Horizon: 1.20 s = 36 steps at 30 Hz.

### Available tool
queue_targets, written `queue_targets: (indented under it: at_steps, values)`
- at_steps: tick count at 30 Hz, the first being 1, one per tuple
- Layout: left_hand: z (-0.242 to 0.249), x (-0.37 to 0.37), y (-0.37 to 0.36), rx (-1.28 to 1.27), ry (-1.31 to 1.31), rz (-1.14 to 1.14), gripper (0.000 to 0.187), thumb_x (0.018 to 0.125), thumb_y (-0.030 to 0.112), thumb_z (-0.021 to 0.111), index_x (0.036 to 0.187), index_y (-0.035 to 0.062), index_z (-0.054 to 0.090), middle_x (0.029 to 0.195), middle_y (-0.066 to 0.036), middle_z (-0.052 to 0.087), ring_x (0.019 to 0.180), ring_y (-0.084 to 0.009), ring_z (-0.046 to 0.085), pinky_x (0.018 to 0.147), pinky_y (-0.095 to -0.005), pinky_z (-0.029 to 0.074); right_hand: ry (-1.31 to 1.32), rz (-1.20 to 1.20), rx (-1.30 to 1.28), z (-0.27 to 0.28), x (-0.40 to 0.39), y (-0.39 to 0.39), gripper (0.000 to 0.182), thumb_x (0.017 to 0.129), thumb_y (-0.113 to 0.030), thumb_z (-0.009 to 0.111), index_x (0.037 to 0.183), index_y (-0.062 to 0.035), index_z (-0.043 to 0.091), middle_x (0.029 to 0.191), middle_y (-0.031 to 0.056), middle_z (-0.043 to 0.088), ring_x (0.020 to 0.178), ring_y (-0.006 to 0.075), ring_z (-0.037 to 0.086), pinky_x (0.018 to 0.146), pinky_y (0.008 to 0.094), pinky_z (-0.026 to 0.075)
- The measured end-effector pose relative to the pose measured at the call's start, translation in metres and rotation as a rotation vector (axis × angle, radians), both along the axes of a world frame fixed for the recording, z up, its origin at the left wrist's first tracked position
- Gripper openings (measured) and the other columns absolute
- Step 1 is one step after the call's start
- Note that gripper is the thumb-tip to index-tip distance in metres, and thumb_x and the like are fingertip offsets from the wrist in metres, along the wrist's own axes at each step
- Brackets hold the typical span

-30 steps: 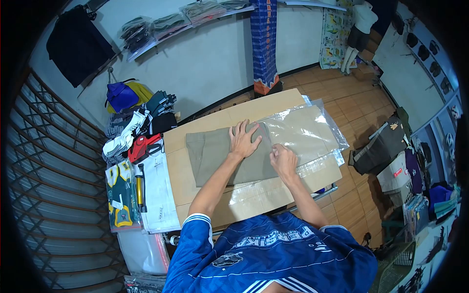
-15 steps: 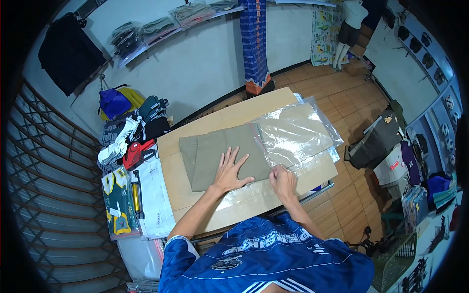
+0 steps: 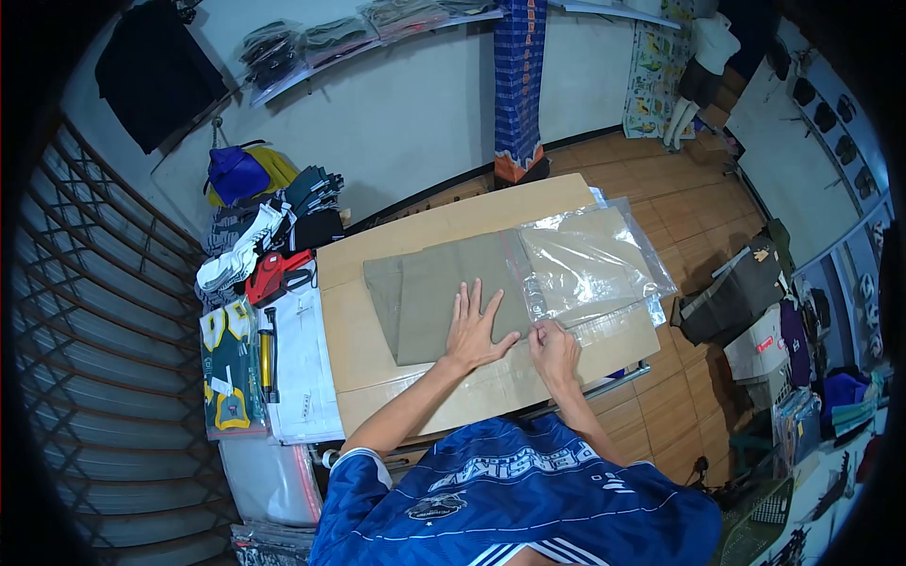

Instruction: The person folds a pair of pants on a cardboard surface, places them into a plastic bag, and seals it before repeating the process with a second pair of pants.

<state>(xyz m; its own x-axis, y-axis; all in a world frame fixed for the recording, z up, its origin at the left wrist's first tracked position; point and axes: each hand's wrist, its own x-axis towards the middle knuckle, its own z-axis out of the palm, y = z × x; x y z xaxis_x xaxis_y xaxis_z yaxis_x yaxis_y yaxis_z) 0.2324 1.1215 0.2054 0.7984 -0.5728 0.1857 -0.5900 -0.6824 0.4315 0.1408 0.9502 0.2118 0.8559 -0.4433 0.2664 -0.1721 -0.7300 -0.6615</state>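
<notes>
A folded olive-khaki garment (image 3: 429, 283) lies flat on the cardboard-covered table. Its right part sits inside a clear plastic bag (image 3: 590, 259), whose opening crosses the cloth. My left hand (image 3: 477, 330) rests with fingers spread on the garment, left of the bag's mouth. At the near corner of that mouth, my right hand (image 3: 554, 354) has its fingers closed in a pinch on the bag's edge. The fingertips partly hide the plastic there.
Brown cardboard (image 3: 377, 391) covers the tabletop. On the left lie a red tool (image 3: 276, 276), a yellow-and-black pump (image 3: 268, 356), a bagged green-and-yellow jersey (image 3: 226, 368) and piled clothes (image 3: 247, 247). More clothes (image 3: 731, 288) stand beyond the table at right.
My left hand has slid right over the garment, toward the bag's mouth. The right hand keeps its pinch at the bag's near corner. The whole view has shifted slightly.
</notes>
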Motion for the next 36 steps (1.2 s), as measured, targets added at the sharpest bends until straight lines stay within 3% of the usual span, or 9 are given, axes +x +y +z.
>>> queue_targets:
  at_steps: [8, 12, 15, 16, 19, 20, 23, 28, 36]
  values:
    - [-0.002, 0.002, -0.036, -0.372, 0.217, -0.037, 0.084, 0.086, 0.023, 0.063, 0.156, -0.0028, 0.024, 0.162, -0.038, 0.020, 0.153, -0.0548, 0.014, 0.128, -0.0552, 0.012, 0.010, 0.004, 0.028, 0.001, 0.003, -0.001, 0.011, 0.088, -0.016, 0.072, 0.094, -0.0064, 0.072, 0.078, 0.0133, 0.071, 0.070, 0.0354, 0.070, 0.063, 0.0459, 0.053]
    - [0.019, 0.009, -0.020, -0.539, 0.389, -0.046, 0.079, 0.087, 0.021, 0.061, 0.154, -0.0039, 0.027, 0.159, -0.035, 0.029, 0.152, -0.0470, 0.026, 0.126, -0.0456, 0.023, -0.008, -0.002, 0.018, -0.002, 0.000, -0.003, 0.013, 0.089, -0.018, 0.073, 0.095, -0.0056, 0.074, 0.076, 0.0132, 0.073, 0.068, 0.0336, 0.071, 0.063, 0.0437, 0.054]
    - [0.024, 0.012, 0.006, -0.532, 0.419, -0.042, 0.073, 0.089, 0.020, 0.059, 0.152, -0.0045, 0.031, 0.157, -0.034, 0.034, 0.150, -0.0470, 0.029, 0.126, -0.0427, 0.024, -0.012, -0.009, 0.026, -0.003, -0.002, -0.002, 0.013, 0.089, -0.018, 0.073, 0.094, -0.0054, 0.073, 0.074, 0.0126, 0.072, 0.067, 0.0332, 0.071, 0.062, 0.0435, 0.054]
    - [0.019, 0.011, 0.016, -0.524, 0.319, -0.038, 0.068, 0.092, 0.024, 0.059, 0.151, -0.0012, 0.037, 0.157, -0.032, 0.036, 0.149, -0.0475, 0.030, 0.126, -0.0498, 0.022, -0.011, -0.012, 0.028, -0.003, -0.002, -0.002, 0.013, 0.089, -0.017, 0.073, 0.094, -0.0053, 0.073, 0.074, 0.0123, 0.072, 0.066, 0.0330, 0.071, 0.062, 0.0434, 0.054]
    - [0.016, 0.006, 0.050, -0.107, 0.057, 0.110, 0.069, 0.096, 0.036, 0.061, 0.153, 0.0040, 0.040, 0.158, -0.031, 0.037, 0.151, -0.0459, 0.029, 0.124, -0.0609, 0.017, -0.006, -0.016, 0.030, 0.001, -0.002, -0.001, 0.013, 0.089, -0.018, 0.073, 0.094, -0.0053, 0.073, 0.075, 0.0127, 0.072, 0.067, 0.0328, 0.071, 0.062, 0.0430, 0.054]
    - [0.010, 0.005, 0.061, -0.065, 0.039, 0.192, 0.071, 0.095, 0.042, 0.064, 0.153, 0.0067, 0.042, 0.161, -0.030, 0.033, 0.153, -0.0494, 0.022, 0.122, -0.0684, 0.012, -0.015, -0.013, 0.041, 0.001, -0.002, -0.001, 0.012, 0.089, -0.017, 0.073, 0.093, -0.0059, 0.072, 0.077, 0.0129, 0.071, 0.068, 0.0343, 0.070, 0.062, 0.0444, 0.053]
    - [-0.006, -0.003, 0.079, -0.015, 0.047, 0.345, 0.076, 0.094, 0.046, 0.066, 0.154, 0.0060, 0.042, 0.163, -0.030, 0.028, 0.153, -0.0528, 0.017, 0.122, -0.0677, 0.012, -0.039, 0.001, 0.063, -0.001, -0.002, -0.001, 0.009, 0.089, -0.015, 0.072, 0.091, -0.0068, 0.070, 0.079, 0.0134, 0.069, 0.070, 0.0373, 0.068, 0.061, 0.0475, 0.051]
    - [-0.014, -0.009, 0.061, -0.067, 0.026, 0.347, 0.082, 0.091, 0.050, 0.066, 0.154, 0.0032, 0.041, 0.161, -0.031, 0.029, 0.150, -0.0583, 0.014, 0.121, -0.0697, 0.011, -0.028, 0.008, 0.028, 0.005, 0.000, 0.000, 0.011, 0.089, -0.014, 0.072, 0.093, -0.0040, 0.071, 0.079, 0.0137, 0.070, 0.070, 0.0336, 0.070, 0.063, 0.0435, 0.052]
    - [-0.017, -0.014, 0.006, -0.057, 0.008, 0.336, 0.082, 0.093, 0.049, 0.065, 0.154, 0.0001, 0.038, 0.160, -0.035, 0.026, 0.148, -0.0628, 0.012, 0.120, -0.0718, 0.011, -0.063, 0.021, 0.039, 0.006, 0.001, 0.001, 0.010, 0.089, -0.013, 0.072, 0.093, -0.0041, 0.072, 0.080, 0.0139, 0.070, 0.069, 0.0351, 0.069, 0.063, 0.0443, 0.052]
